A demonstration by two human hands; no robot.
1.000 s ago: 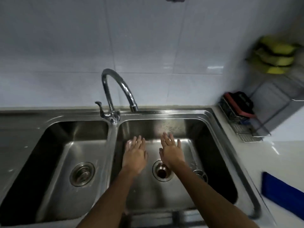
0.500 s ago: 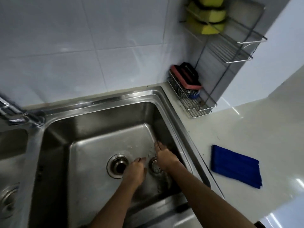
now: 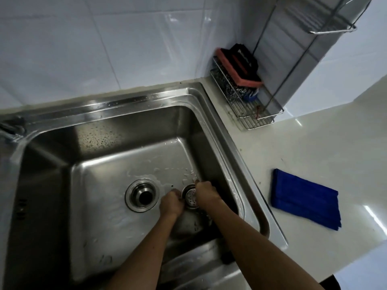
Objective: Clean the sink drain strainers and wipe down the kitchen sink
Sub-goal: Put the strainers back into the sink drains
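Both arms reach down into the sink (image 3: 125,107), side by side. The hands are low, near the sink's right wall. The left hand (image 3: 170,203) is curled with its knuckles up, and its grip holds the left edge of the strainer (image 3: 191,196). The right hand (image 3: 206,193) bends at the wrist. Its fingers hook over the far and right edge, so its grip holds the strainer too.

On the black top of the brush (image 3: 240,65) there are white marks, too blurry to read.

The strainer is between the two hands, just right of the open drain hole (image 3: 142,194). It is a small, round, shiny metal cup with lots of tiny holes in its bottom. Water drops lie on the sink floor near it.

A folded blue cloth (image 3: 303,198) lies on the white bench (image 3: 314,143), right of the sink. The pink-and-black brush sits in a wire rack (image 3: 254,114) in the corner.
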